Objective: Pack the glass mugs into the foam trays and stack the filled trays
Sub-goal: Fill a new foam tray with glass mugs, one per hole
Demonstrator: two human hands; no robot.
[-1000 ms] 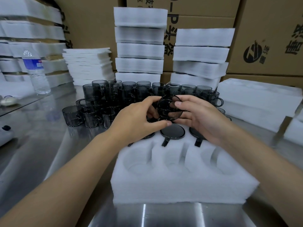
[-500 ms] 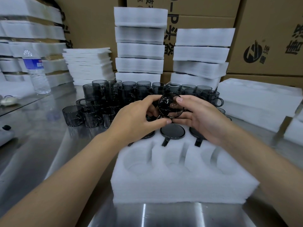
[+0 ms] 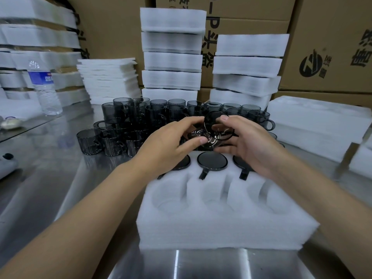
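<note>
Just above the far edge of the foam tray point(image 3: 221, 224), I held one glass mug point(image 3: 216, 127) in the air between both hands. My left hand point(image 3: 169, 141) pinched it from the left, thumb below and fingers curled over the top. My right hand point(image 3: 247, 146) gripped it from the other side, forefinger on the rim and the other fingers curled beneath. The mug seemed to be tipped on its side with its mouth towards me, though the glare on the dark glass made that hard to judge.

The tray lay on the steel desk point(image 3: 50, 168) right in front of me. Its far row held the packed mugs point(image 3: 212, 161), bottoms up, handles pointing at me; my hands covered part of the two outer ones. The three near pockets showed bare foam.

Behind the tray, the loose mugs point(image 3: 141, 117) stood crowded together on the desk, upright, some stacked on others. Farther back rose two piles of filled trays point(image 3: 172, 57), the left pile taller than the right. A pile of thin foam sheets point(image 3: 108, 79) sat to their left, and a water bottle point(image 3: 45, 87) stood near the desk's left side. A big foam block point(image 3: 318, 119) lay on the right. Cardboard boxes point(image 3: 332, 37) walled off the back.
</note>
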